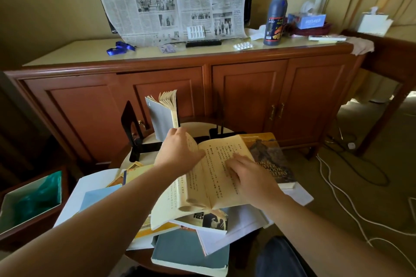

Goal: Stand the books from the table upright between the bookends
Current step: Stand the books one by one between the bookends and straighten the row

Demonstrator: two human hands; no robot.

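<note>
left hand (177,153): holds the open book's (216,177) left pages;
right hand (252,177): flat on its right page;
bookends (132,132): just beyond both hands

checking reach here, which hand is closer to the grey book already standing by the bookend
Left. The left hand holds the open book's left pages just below the grey book, nearly touching it. The right hand rests on the right page, farther right and nearer the person.
</note>
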